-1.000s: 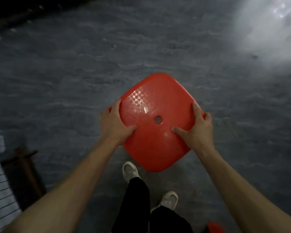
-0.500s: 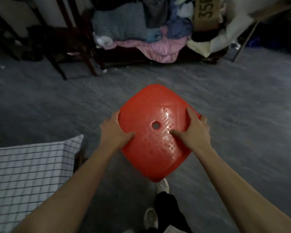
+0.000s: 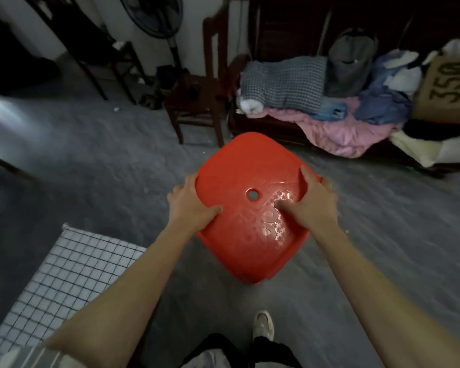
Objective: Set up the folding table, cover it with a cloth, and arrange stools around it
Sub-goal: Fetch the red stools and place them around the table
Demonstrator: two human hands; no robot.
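Red stool (image 3: 239,168) held out front, centre. Left hand (image 3: 194,205) grasping left edge, right hand (image 3: 310,205) grasping right edge, thumbs on seat. Checked cloth (image 3: 64,274) covers surface, near left.

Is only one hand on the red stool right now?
No, the left hand and the right hand each grip an opposite edge of the red stool, thumbs on top of the seat.
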